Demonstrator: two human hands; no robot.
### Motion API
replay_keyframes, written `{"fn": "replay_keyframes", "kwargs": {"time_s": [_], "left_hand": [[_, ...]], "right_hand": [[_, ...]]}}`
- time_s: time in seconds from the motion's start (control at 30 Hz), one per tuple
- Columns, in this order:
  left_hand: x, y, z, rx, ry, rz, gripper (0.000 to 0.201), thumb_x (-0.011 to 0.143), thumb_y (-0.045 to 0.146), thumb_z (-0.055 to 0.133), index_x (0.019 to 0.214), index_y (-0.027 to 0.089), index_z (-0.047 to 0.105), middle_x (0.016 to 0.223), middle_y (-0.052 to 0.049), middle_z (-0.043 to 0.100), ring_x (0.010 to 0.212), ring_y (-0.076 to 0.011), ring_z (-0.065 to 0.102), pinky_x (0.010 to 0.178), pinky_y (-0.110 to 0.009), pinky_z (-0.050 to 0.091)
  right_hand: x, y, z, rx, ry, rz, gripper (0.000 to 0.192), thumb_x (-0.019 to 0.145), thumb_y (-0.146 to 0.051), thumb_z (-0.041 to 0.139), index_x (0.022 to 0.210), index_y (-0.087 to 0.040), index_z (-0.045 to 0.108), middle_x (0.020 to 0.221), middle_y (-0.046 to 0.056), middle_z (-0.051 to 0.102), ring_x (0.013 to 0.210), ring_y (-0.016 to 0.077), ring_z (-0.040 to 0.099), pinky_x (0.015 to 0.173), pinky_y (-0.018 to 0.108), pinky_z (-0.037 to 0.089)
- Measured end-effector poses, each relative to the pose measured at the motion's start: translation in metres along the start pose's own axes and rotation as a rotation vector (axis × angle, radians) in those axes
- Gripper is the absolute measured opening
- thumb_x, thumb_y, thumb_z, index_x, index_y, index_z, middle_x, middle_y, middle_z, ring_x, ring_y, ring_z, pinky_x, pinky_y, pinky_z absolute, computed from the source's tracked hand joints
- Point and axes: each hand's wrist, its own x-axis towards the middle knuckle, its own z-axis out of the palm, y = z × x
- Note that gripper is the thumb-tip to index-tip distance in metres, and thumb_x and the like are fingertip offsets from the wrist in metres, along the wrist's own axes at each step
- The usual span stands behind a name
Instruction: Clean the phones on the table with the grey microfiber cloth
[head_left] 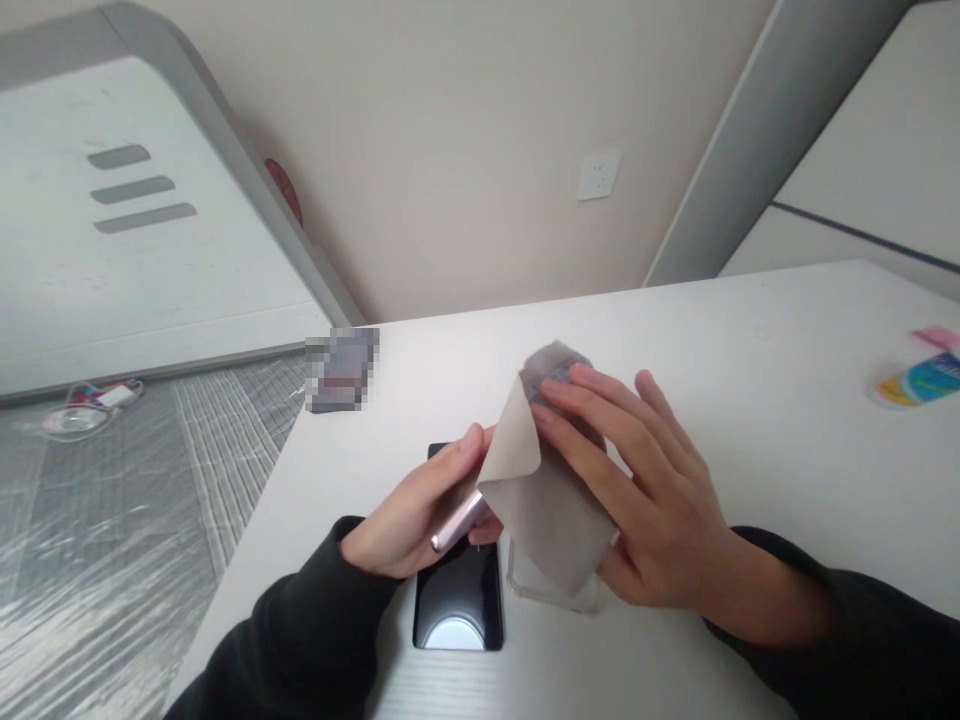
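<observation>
My left hand (420,500) is closed around a slim device with a shiny pink metal edge (456,522), which looks like a phone. A grey cleaning cloth (559,500) covers most of it, one corner folded over. My right hand (652,490) presses its fingers on the cloth from above, with the thumb low at the cloth's near edge. Beneath my left hand a black phone (457,605) lies face up on the white table. A clear phone case (551,598) lies beside it, partly hidden under the cloth.
A blurred-out dark item (345,370) lies at the table's far left corner. To the right stand a blue and yellow container (922,382) and something pink (936,337). The wall has a socket (599,175). A white bed end panel (135,250) rises at the left.
</observation>
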Motion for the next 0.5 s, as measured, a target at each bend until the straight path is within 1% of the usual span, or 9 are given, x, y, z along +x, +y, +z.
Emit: {"fn": "replay_keyframes", "kwargs": {"time_s": [0.07,0.1,0.13,0.2,0.23,0.3,0.37,0.43,0.5], "left_hand": [[-0.001,0.003,0.003,0.022,-0.018,0.043,0.038,0.089,0.039,0.077,0.123,0.021,0.076,0.090,-0.003,0.076,0.070,-0.0128,0.066,0.070,-0.022,0.052],[-0.001,0.004,0.004,0.042,-0.006,0.056,0.045,0.088,0.031,0.079,0.132,0.026,0.071,0.104,-0.003,0.078,0.081,-0.0136,0.070,0.080,-0.022,0.053],[-0.002,0.005,0.006,0.059,0.023,0.061,0.059,0.086,0.023,0.081,0.142,0.032,0.063,0.117,-0.002,0.077,0.090,-0.0141,0.071,0.088,-0.023,0.053],[-0.003,0.007,0.008,0.077,0.086,0.040,0.085,0.083,0.012,0.080,0.155,0.042,0.045,0.131,0.000,0.073,0.097,-0.0130,0.072,0.092,-0.023,0.052],[-0.003,0.007,0.008,0.077,0.106,0.041,0.089,0.082,0.009,0.079,0.157,0.041,0.041,0.133,0.000,0.072,0.097,-0.0125,0.072,0.091,-0.022,0.051],[-0.001,0.008,0.008,0.046,0.086,0.070,0.079,0.081,0.011,0.078,0.152,0.029,0.051,0.132,-0.004,0.073,0.106,-0.0154,0.071,0.093,-0.022,0.051],[0.001,0.009,0.007,-0.004,0.035,0.101,0.057,0.079,0.014,0.076,0.135,0.015,0.067,0.129,-0.009,0.074,0.117,-0.0214,0.069,0.096,-0.023,0.051],[0.003,0.009,0.005,-0.052,0.043,0.114,0.040,0.081,0.019,0.072,0.121,0.011,0.074,0.123,-0.010,0.076,0.122,-0.0247,0.067,0.099,-0.025,0.052],[0.004,0.008,0.003,-0.064,0.134,0.094,0.030,0.089,0.025,0.068,0.116,0.014,0.075,0.122,-0.008,0.077,0.125,-0.0238,0.066,0.102,-0.026,0.051]], "right_hand": [[-0.001,0.002,0.003,0.027,0.017,0.007,0.050,0.092,-0.024,0.043,0.138,-0.009,0.058,0.139,0.017,0.063,0.144,0.0289,0.048,0.129,0.047,0.019],[-0.002,0.002,0.004,0.053,0.014,-0.001,0.047,0.093,-0.025,0.043,0.134,-0.009,0.060,0.135,0.017,0.065,0.140,0.0290,0.052,0.128,0.048,0.023],[-0.002,0.003,0.005,0.083,0.005,-0.018,0.045,0.094,-0.025,0.042,0.131,-0.009,0.061,0.131,0.017,0.067,0.136,0.0288,0.055,0.127,0.048,0.026],[-0.002,0.003,0.007,0.141,-0.017,-0.056,0.042,0.096,-0.026,0.041,0.128,-0.009,0.062,0.128,0.017,0.070,0.135,0.0279,0.057,0.125,0.047,0.030],[-0.002,0.002,0.007,0.163,-0.025,-0.068,0.042,0.097,-0.026,0.040,0.128,-0.008,0.062,0.127,0.017,0.070,0.136,0.0275,0.056,0.125,0.045,0.030],[-0.002,-0.001,0.007,0.192,-0.049,-0.081,0.045,0.099,-0.030,0.038,0.129,-0.007,0.062,0.130,0.017,0.070,0.139,0.0270,0.053,0.127,0.044,0.025],[-0.002,-0.004,0.007,0.210,-0.101,-0.100,0.050,0.100,-0.036,0.038,0.133,-0.007,0.062,0.135,0.016,0.069,0.141,0.0264,0.052,0.130,0.043,0.018],[-0.003,-0.007,0.008,0.218,-0.180,-0.122,0.059,0.103,-0.049,0.039,0.138,-0.007,0.059,0.143,0.016,0.066,0.142,0.0268,0.051,0.131,0.045,0.014],[-0.005,-0.008,0.011,0.224,-0.267,-0.141,0.074,0.102,-0.065,0.039,0.145,-0.007,0.054,0.149,0.016,0.061,0.144,0.0282,0.049,0.130,0.049,0.017]]}}
